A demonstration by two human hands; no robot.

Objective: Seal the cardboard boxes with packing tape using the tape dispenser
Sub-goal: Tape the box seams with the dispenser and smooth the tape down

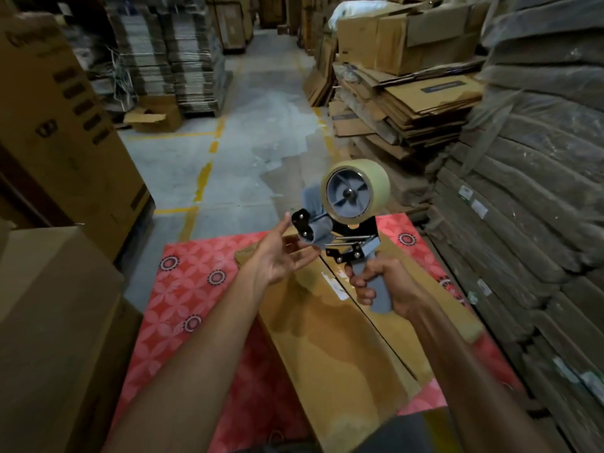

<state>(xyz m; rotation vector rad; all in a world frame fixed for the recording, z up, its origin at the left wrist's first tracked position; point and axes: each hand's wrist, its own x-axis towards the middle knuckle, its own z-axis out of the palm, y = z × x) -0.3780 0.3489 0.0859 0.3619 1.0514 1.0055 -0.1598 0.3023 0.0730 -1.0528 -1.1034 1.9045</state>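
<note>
Head view: above the cardboard box (pixel 327 335), right hand (pixel 380 286) fist-grips the tape dispenser (pixel 346 223) handle; left hand (pixel 281 256) open-fingered at its roller, holding nothing.

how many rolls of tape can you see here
1. The only visible tape roll sits on the dispenser that the right hand holds up by the handle, above the box. Others could be hidden among the cardboard stacks.

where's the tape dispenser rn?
Head view, right of centre: the tape dispenser is held up by its handle in the right hand, above the cardboard box, with the left hand at its front roller.
</note>
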